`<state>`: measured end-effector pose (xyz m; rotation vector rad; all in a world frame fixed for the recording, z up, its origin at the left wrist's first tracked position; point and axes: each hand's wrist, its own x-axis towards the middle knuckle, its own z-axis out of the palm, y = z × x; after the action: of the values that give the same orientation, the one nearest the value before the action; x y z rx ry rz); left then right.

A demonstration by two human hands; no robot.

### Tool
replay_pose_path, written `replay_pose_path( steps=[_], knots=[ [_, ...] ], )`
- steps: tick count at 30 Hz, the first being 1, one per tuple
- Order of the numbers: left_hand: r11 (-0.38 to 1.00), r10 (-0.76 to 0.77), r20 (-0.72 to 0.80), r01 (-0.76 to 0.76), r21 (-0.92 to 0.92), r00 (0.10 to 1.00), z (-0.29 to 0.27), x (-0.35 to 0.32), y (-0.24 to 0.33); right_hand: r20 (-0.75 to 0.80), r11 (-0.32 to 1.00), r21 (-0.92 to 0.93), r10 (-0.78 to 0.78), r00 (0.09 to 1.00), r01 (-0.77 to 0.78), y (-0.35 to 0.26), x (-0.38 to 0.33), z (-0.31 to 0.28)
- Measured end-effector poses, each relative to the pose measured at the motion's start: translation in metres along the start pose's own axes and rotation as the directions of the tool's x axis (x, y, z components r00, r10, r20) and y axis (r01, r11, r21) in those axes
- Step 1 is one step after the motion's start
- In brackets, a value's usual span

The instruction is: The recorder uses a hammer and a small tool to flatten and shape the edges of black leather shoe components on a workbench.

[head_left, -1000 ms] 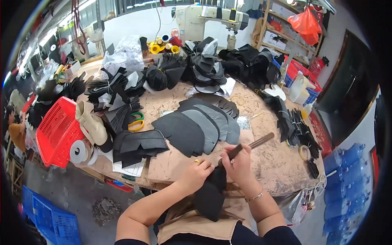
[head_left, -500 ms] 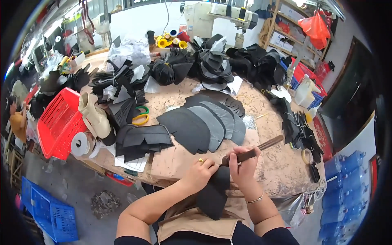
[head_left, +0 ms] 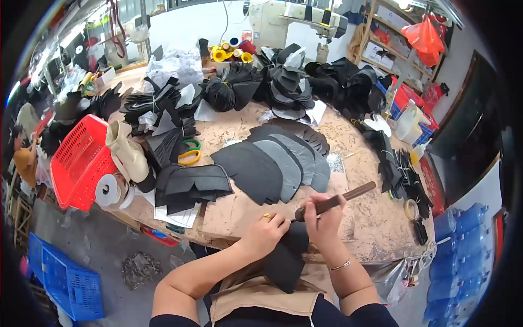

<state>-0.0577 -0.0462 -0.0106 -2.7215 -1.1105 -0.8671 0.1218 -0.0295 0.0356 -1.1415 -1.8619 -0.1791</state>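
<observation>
A black shoe-upper piece (head_left: pixel 287 261) hangs over the table's near edge toward my lap. My left hand (head_left: pixel 262 235), with a gold ring, has its fingers closed on the upper edge of this piece. In my right hand (head_left: pixel 326 220) is a hammer (head_left: pixel 354 193), gripped by its brown handle, which points up to the right. Its dark end lies low beside my left fingertips, against the top of the black piece; the exact contact is hard to see. Just beyond my hands lies a fan of black and grey cut pieces (head_left: pixel 248 169) on a board.
A folded black stack (head_left: pixel 193 185), green-and-yellow-handled scissors (head_left: pixel 190 156), a beige boot (head_left: pixel 128 150) and a red basket (head_left: pixel 76 169) sit at left. Bundled black pieces (head_left: pixel 229 90) line the back. A tape roll (head_left: pixel 411 208) is at right; blue water bottles (head_left: pixel 457 256) stand beside the table.
The hammer's angle has shifted slightly in my right hand. My left hand stays at the black piece. The whole view has shifted a little.
</observation>
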Motion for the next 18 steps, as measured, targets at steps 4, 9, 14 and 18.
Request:
replay_pose_path(
  steps=[4,9,14,18],
  knots=[
    [0.999,-0.014,-0.027,0.012,-0.045,1.0,0.003,-0.001,-0.001,0.056,0.999,0.05,0.014,0.998,-0.017,0.002,0.001,0.005],
    [1.0,-0.02,-0.074,0.019,-0.015,0.997,0.001,-0.001,0.0,-0.061,0.995,0.093,0.027,0.998,-0.022,-0.009,-0.001,-0.002],
    [0.931,-0.219,-0.089,0.181,-0.316,0.972,0.005,-0.003,-0.01,0.036,0.998,0.061,-0.003,0.999,0.0,-0.001,-0.004,0.008],
    [0.965,-0.149,-0.074,0.128,-0.23,0.986,0.004,-0.003,-0.006,0.07,0.998,0.061,0.025,0.997,-0.029,-0.009,0.003,0.001]
  ],
)
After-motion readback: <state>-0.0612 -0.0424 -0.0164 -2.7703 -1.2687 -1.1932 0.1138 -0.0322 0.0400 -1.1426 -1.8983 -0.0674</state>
